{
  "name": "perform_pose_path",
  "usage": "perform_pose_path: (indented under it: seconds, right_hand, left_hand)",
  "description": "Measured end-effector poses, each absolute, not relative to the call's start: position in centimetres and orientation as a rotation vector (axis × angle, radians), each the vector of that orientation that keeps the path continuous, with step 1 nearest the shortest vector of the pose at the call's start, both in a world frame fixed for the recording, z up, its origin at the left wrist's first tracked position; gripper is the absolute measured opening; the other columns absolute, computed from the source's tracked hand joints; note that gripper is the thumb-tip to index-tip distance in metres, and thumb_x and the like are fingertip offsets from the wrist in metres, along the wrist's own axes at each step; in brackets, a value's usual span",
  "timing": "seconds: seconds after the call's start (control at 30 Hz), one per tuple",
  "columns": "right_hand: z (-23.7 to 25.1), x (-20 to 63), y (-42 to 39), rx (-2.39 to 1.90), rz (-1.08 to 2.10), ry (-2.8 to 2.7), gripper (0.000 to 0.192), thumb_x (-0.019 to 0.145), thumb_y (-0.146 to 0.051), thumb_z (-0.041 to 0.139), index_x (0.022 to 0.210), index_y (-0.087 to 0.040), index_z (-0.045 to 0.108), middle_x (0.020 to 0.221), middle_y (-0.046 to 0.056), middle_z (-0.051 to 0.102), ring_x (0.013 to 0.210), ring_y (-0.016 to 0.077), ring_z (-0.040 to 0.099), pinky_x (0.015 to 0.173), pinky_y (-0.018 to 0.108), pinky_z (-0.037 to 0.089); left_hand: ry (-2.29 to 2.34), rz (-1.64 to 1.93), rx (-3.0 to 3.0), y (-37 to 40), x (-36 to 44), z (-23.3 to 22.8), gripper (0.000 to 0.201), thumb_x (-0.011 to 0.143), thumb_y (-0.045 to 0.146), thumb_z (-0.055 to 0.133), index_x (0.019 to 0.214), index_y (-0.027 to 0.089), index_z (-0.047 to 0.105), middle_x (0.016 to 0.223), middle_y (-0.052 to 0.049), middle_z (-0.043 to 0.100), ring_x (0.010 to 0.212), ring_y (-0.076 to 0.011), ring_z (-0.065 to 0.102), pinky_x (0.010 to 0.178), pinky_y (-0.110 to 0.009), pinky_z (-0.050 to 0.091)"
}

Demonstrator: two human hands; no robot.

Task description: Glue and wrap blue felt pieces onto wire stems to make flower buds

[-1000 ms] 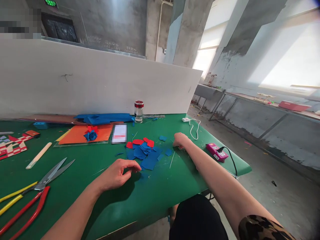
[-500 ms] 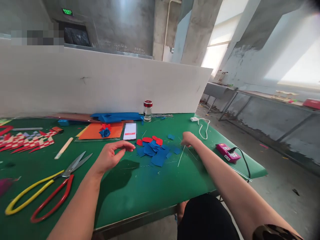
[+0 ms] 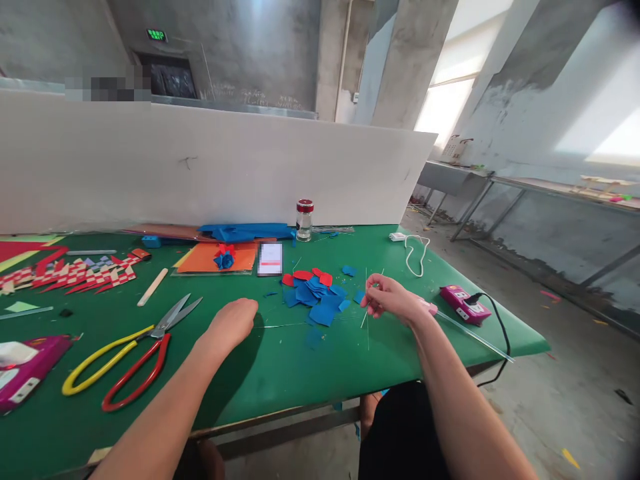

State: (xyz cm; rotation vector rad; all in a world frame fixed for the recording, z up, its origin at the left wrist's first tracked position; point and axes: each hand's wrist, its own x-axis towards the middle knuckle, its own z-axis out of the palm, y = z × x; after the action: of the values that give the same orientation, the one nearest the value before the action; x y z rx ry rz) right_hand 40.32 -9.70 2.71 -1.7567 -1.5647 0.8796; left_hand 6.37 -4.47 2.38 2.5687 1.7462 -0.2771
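Observation:
My right hand (image 3: 387,298) is raised just right of a pile of blue crepe-paper pieces (image 3: 325,313), thumb and fingers pinched on a thin wire (image 3: 367,317). Other fine strands cross near its fingertips. Left of the pile, my left hand (image 3: 234,323) is closed with the back of the hand up, low over the table. Its fingertips are hidden, and a thin wire (image 3: 280,326) lies on the table just right of them. Several red paper petals (image 3: 303,275) rest along the pile's far edge. Partly behind my right wrist is a pink object (image 3: 426,304) with a clear rod (image 3: 475,333).
Large scissors (image 3: 163,330) lie open left of my left hand. A phone (image 3: 270,259), a red-and-blue paper flower (image 3: 225,259) on orange sheets and a red-lidded jar (image 3: 305,220) stand farther back. A purple power strip (image 3: 465,305) with a black cable is at right.
My right hand has lifted from the table, turned, and now shows a wire in its fingers. My left hand has lowered and its fingers have closed. The view has shifted left.

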Motion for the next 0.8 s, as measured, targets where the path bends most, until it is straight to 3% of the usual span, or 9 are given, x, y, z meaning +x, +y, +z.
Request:
perform_pose_path:
  seconds: [0.13,0.3,0.47,0.63,0.8]
  right_hand:
    - [1.7,41.0,-9.2,-1.977,0.554,-1.470,0.013,0.085,-0.015,0.044,0.093,-0.020,0.054,0.076,0.001,0.071,0.061,0.0128,0.064,0.053,0.020,0.045]
    - [0.9,43.1,-8.5,-2.246,0.296,-1.464,0.012,0.083,-0.013,0.053,0.085,-0.016,0.065,0.086,0.010,0.072,0.085,0.0222,0.066,0.066,0.026,0.044]
    - [0.3,42.8,-7.5,-2.446,0.275,-1.561,0.011,0.083,-0.018,0.064,0.074,-0.016,0.069,0.079,0.010,0.072,0.080,0.0214,0.067,0.070,0.028,0.046]
    - [-0.3,41.8,-6.6,-2.548,0.244,-1.608,0.023,0.084,-0.035,0.068,0.089,-0.013,0.070,0.084,0.009,0.072,0.079,0.0180,0.067,0.072,0.026,0.049]
    - [-0.4,41.9,-6.8,-2.553,0.220,-1.681,0.018,0.079,-0.023,0.065,0.090,-0.012,0.074,0.086,0.013,0.074,0.080,0.0214,0.069,0.063,0.024,0.044]
  left_hand:
    - [1.695,-0.346,2.617,-4.4,7.2,3.2,0.025,0.073,-0.003,0.048,0.076,0.014,0.066,0.088,-0.017,0.071,0.089,-0.0300,0.069,0.071,-0.034,0.047]
    - [1.565,-0.227,2.723,-5.5,9.3,4.4,0.022,0.083,0.006,0.044,0.081,0.018,0.063,0.089,-0.011,0.069,0.086,-0.0252,0.067,0.070,-0.032,0.047]
    - [1.421,-0.224,2.794,-6.6,12.5,3.6,0.024,0.084,0.006,0.043,0.085,0.017,0.064,0.093,-0.012,0.069,0.088,-0.0253,0.068,0.073,-0.034,0.049]
    - [1.370,-0.327,2.803,-6.7,13.3,3.2,0.023,0.081,0.002,0.049,0.089,0.014,0.066,0.097,-0.016,0.069,0.092,-0.0277,0.069,0.074,-0.034,0.051]
    - [1.324,-0.461,2.826,-6.2,13.8,3.3,0.034,0.074,-0.009,0.045,0.087,0.011,0.069,0.095,-0.020,0.071,0.093,-0.0320,0.070,0.075,-0.038,0.053]
